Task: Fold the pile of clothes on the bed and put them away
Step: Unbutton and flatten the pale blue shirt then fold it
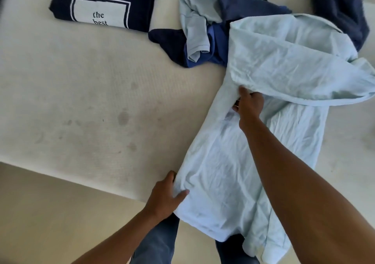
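The crumpled pale blue cotton shirt lies spread on the near edge of the cream mattress, and its lower end hangs over the side below my hands. My left hand grips the shirt's left edge, thumb on top of the cloth and fingers tucked under it. My right hand, farther out, pinches a fold in curled fingers where the shirt's upper part doubles back over itself. Beyond the right hand sits a loose heap of light blue and navy clothes. Far beyond the left hand lies a folded navy T-shirt with a white printed panel.
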Tool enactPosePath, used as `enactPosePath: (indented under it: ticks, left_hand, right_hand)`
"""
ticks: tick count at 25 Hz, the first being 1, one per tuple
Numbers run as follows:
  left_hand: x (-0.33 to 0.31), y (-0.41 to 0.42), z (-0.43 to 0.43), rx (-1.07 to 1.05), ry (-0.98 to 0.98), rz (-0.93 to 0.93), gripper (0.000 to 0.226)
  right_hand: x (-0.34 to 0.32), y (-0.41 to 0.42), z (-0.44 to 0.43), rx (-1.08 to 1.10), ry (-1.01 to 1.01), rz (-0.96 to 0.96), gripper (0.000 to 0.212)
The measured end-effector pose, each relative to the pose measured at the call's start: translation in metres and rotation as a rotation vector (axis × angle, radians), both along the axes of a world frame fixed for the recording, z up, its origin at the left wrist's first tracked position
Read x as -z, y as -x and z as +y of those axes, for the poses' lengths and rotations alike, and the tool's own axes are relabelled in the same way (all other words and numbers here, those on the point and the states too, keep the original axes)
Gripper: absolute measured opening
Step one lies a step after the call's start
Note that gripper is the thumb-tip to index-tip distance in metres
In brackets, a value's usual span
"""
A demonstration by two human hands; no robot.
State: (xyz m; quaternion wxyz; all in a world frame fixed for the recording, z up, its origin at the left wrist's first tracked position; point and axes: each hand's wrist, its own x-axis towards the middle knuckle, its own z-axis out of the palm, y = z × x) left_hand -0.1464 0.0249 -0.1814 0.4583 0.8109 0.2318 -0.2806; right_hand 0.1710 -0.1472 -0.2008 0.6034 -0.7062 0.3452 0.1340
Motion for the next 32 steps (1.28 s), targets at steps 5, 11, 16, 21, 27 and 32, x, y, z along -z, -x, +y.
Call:
enactPosePath:
  ticks: [5, 11, 16, 21, 27, 32]
  left_hand:
    - [-0.021, 0.038, -0.028, 0.442, -0.214, -0.253, 0.028]
    - [-0.018, -0.017, -0.064, 0.870, 0.044, 0.027, 0.055]
    - [0.001, -0.138, -0.059, 0.576, -0.103, -0.230, 0.053]
    - [-0.010, -0.313, -0.050, 0.164, -0.281, -0.368, 0.033]
    - [-0.027, -0.443, -0.028, 0.260, -0.373, -0.430, 0.048]
    - [-0.044, -0.492, -0.022, 0.604, -0.572, -0.418, 0.042]
  right_hand:
    - [-0.015, -0.009, -0.036, -0.068, 0.348, -0.169, 0.054]
    - [-0.027, -0.009, -0.088, -0.077, 0.104, 0.097, 0.017]
    - [-0.046, -0.025, -0.141, 0.068, 0.009, 0.073, 0.020]
    - [-0.036, -0.037, -0.219, 0.418, 0.116, 0.090, 0.020]
    - [-0.014, -0.063, -0.229, 0.406, 0.100, 0.119, 0.024]
    - [-0.017, -0.045, -0.237, 0.736, 0.108, -0.093, 0.014]
